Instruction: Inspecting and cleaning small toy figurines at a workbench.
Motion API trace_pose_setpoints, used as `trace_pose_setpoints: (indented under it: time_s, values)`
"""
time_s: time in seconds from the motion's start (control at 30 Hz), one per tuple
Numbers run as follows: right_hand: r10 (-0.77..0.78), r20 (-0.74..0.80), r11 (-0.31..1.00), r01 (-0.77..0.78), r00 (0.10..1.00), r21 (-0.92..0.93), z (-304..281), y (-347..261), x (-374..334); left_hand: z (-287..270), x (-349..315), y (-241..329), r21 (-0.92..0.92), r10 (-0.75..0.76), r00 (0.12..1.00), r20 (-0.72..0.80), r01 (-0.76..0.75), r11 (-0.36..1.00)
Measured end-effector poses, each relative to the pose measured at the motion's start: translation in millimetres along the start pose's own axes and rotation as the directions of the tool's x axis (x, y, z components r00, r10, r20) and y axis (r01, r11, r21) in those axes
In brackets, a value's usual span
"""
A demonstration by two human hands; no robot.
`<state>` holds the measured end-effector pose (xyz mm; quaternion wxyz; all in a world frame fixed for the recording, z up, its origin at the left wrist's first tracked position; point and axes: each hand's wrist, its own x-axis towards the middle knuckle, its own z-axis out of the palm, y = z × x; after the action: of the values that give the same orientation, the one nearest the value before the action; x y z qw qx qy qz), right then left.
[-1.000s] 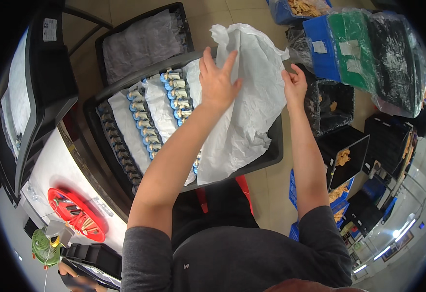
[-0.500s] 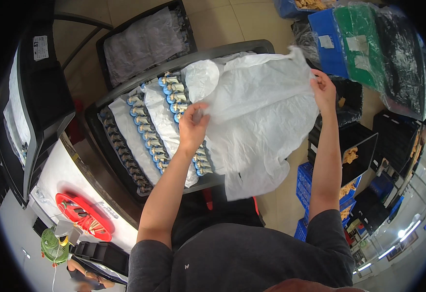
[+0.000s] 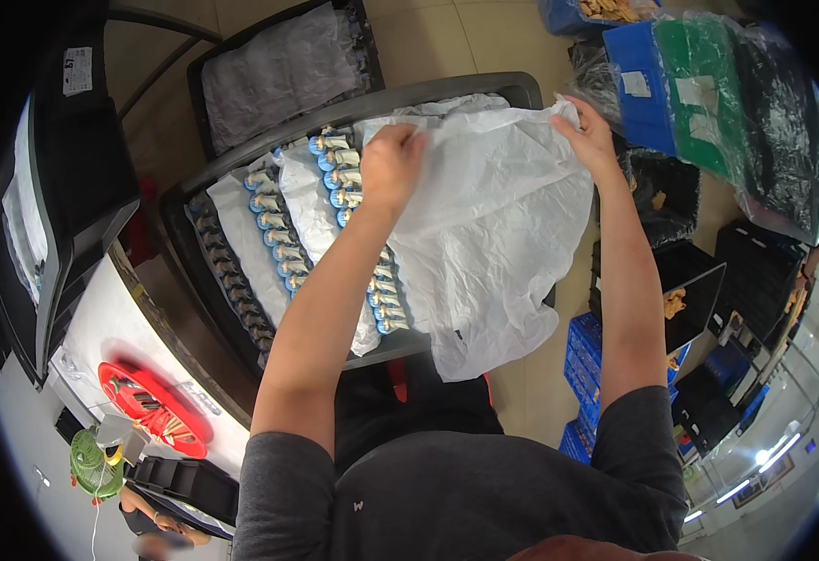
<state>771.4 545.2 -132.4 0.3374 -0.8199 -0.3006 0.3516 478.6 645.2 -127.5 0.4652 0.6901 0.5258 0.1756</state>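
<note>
A thin white paper sheet (image 3: 493,215) hangs across the right part of a black tray (image 3: 512,89) in front of me. My left hand (image 3: 392,166) is closed on the sheet's far left part, beside a row of small figurines (image 3: 342,178) with blue round ends. At the sheet's far right corner, my right hand (image 3: 585,138) pinches the paper between thumb and fingers. More rows of these small pieces (image 3: 278,234) lie to the left, with white paper strips (image 3: 302,206) between them. The sheet hides whatever lies beneath it.
Behind stands another black tray (image 3: 367,65) covered with white paper. Wrapped blue and green crates (image 3: 690,84) and blue baskets (image 3: 582,360) are on the right. A red oval tray (image 3: 152,409) sits on a white table at lower left. Another person (image 3: 161,528) works beyond it.
My left hand has moved away from me to the sheet's far edge. My right hand has shifted left and slightly farther away, and the sheet's right corner has come inward with it.
</note>
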Motion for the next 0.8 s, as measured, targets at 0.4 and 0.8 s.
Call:
trace_pose_setpoints:
  time_s: [0.4, 0.8]
  values:
    - [-0.391, -0.453, 0.893, 0.211, 0.801, -0.397, -17.6, -15.6, -6.4, -10.8, -19.8, 10.5, 0.014, 0.27, 0.747, -0.607, -0.33, 0.944]
    - [0.719, -0.185, 0.694, -0.679, 0.669, 0.239, 8.7, 61.9, -302.9, -16.5, -98.1, 42.4, 0.395, 0.522, 0.747, 0.411, -0.662, 0.637]
